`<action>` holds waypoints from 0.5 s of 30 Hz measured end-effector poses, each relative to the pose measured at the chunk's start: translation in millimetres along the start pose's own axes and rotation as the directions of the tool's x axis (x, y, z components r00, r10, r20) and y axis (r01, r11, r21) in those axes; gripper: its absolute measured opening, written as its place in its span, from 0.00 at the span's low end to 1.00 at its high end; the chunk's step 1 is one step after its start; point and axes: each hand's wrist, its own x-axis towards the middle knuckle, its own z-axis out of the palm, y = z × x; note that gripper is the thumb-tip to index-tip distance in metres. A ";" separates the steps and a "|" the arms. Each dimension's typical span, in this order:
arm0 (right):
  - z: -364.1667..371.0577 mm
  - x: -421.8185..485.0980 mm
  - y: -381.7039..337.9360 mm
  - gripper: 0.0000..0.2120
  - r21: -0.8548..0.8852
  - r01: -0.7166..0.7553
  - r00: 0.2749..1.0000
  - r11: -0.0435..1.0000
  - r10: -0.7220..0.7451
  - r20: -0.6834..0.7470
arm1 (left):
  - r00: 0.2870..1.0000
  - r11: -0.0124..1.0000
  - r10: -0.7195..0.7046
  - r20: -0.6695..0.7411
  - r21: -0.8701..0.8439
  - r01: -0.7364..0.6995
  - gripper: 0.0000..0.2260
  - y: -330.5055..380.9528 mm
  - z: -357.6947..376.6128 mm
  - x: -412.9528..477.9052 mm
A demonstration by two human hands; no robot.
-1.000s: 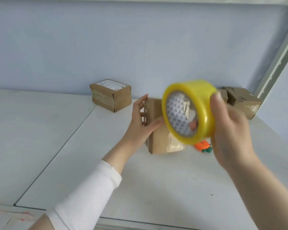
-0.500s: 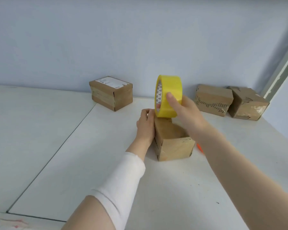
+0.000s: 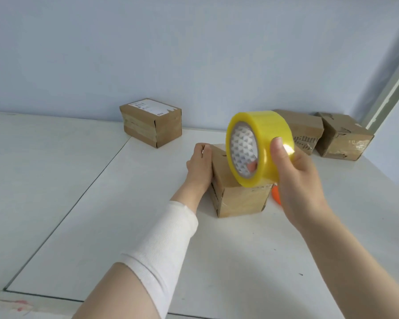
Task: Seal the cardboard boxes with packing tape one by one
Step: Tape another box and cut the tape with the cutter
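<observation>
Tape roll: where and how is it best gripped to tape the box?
Grip the tape roll across its band from the right, as the right hand does: thumb on the yellow outside, a fingertip inside the core. It stands on edge, its hollow core open, so both surfaces are reachable.

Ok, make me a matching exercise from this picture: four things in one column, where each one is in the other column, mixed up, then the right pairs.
Things
1. tape roll
2. labelled box
3. middle box
4. orange object

Places
A. held at its side by the left hand
B. mostly hidden behind the right hand
C. gripped in the right hand
D. at the back left, near the wall

Pairs: 1-C, 2-D, 3-A, 4-B
</observation>
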 end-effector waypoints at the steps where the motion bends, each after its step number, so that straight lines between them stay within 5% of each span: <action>1: -3.3 -8.0 -6.4 0.18 -0.006 -0.007 1.000 1.000 0.007 -0.026 | 1.000 1.000 -0.007 0.007 0.004 0.007 0.08 0.6 -0.4 0.1; 6: -25.8 -60.1 -4.2 0.29 -0.162 -0.127 0.992 0.979 0.121 -0.043 | 0.999 0.999 -0.044 0.015 -0.020 0.045 0.08 1.3 0.7 1.0; 11: -23.2 -73.4 9.0 0.24 -0.114 -0.262 0.965 0.958 0.258 -0.049 | 0.999 0.999 -0.024 0.033 0.030 0.023 0.11 3.9 0.4 0.0; 15: -18.6 -74.4 10.2 0.21 -0.044 -0.268 0.963 0.962 0.266 -0.044 | 0.983 0.884 0.162 0.086 0.430 -0.183 0.18 17.0 -13.8 0.9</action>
